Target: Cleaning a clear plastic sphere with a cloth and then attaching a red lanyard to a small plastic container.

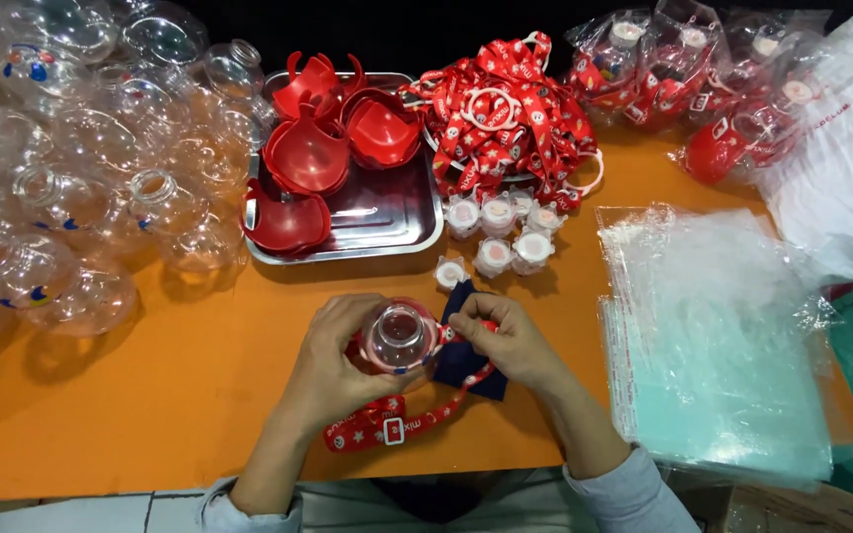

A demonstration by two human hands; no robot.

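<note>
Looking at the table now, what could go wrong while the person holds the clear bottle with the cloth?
1. The clear bottle is held above the table only by the left hand; it could slip.
2. The red strap trails under both wrists and may snag.
3. The small white caps stand loose near the right hand; a sweep might scatter them.

Free room: bare strip of the orange worktop (150, 415) ahead of and to the left of the left hand (333, 365), open to the near edge.
Left: heap of clear round plastic bottles (81, 168), blocking that side.
Far: steel tray (387, 222) of red plastic shells (308, 153), pile of red printed straps (505, 114), cluster of small white caps (501, 232); narrow gap before the hands.
Right: stack of clear plastic bags (713, 336), near the right hand (510, 341).
</note>
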